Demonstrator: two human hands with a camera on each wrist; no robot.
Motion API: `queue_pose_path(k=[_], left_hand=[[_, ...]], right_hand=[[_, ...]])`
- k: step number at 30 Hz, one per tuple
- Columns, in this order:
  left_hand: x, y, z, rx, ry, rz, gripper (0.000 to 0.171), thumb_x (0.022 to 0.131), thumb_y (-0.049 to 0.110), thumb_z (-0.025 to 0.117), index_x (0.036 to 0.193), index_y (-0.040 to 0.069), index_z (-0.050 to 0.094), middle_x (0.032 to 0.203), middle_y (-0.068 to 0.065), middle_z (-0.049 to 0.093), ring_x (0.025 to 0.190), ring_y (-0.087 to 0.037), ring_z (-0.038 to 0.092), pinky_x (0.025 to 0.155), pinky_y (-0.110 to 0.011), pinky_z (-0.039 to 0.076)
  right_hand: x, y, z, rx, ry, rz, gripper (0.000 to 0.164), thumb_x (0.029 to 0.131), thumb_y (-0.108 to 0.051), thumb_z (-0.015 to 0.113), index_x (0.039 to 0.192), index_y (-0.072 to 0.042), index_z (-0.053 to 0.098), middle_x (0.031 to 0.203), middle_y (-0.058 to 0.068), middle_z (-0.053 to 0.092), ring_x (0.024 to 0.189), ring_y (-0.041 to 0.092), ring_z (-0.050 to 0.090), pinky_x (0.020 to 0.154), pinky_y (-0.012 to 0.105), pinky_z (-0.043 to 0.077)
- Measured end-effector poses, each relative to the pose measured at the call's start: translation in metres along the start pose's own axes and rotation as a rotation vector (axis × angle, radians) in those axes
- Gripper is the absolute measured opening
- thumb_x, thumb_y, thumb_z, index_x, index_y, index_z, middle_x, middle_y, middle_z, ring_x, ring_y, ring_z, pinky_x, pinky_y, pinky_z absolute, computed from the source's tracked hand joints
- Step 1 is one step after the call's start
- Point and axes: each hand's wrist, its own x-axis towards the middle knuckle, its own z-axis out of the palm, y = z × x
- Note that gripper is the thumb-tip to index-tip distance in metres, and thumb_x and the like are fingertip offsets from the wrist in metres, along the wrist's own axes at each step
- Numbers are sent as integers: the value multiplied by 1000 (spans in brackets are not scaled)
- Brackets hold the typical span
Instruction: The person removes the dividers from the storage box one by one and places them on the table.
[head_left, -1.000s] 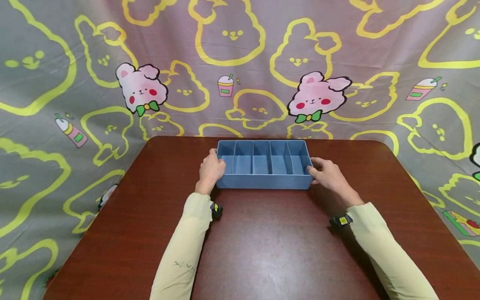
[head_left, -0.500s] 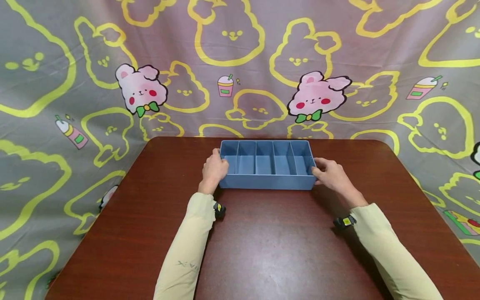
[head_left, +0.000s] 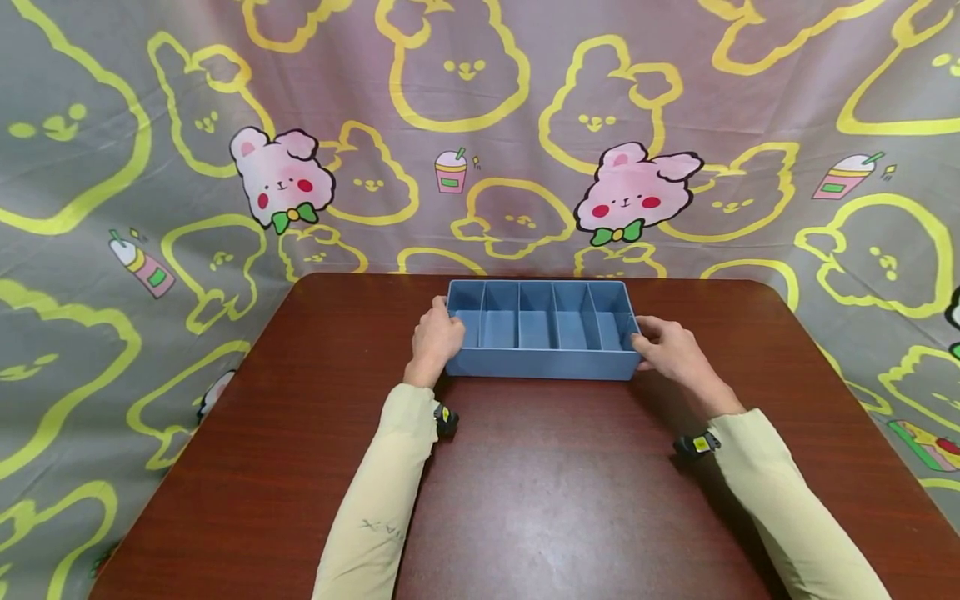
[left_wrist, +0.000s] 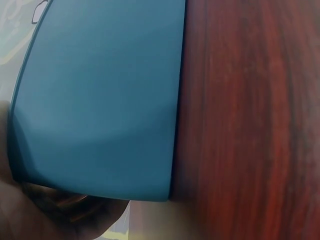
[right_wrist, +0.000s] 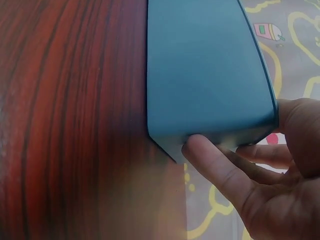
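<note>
A blue plastic box (head_left: 542,363) with several compartments in a row sits near the far edge of the table; no contents show in them. My left hand (head_left: 437,340) grips its left end, thumb at the rim. At the right end, my right hand (head_left: 677,357) holds the box with the thumb over the rim. The left wrist view shows the long blue side wall (left_wrist: 100,100), with part of the left hand (left_wrist: 20,212) in shadow past the corner. In the right wrist view, fingers (right_wrist: 220,167) lie against the end wall.
The brown wooden table (head_left: 555,500) has rounded far corners. Behind it and at the left hangs a grey cloth (head_left: 517,150) printed with yellow outlines and pink rabbits. A small black device (head_left: 696,444) sits at each wrist, beside the pale sleeves.
The box has shifted a little to the right across the table. Both hands have moved with it, keeping their hold on its ends.
</note>
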Motion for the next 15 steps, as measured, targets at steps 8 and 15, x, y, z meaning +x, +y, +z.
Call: queue_pose_path(k=[8,15], left_hand=[[0,4,4,3,5,-8,49,98,20,42,145,11,37,122,-14,63,89,-35,62,77,-48,49],[0,6,7,14,5,-6,48,97,22,41,144,11,39,127,-13,62,99,-38,63,85,-51,50]], right_hand=[[1,3,-4,-8,1,8,51,100,-21,50,145,2,42,132,30,56,75,20,73,73,38,59],[2,6,-6,-29,4,12,50,99,-19,49,144,2,43,132,30,57,75,21,73,71,35,59]])
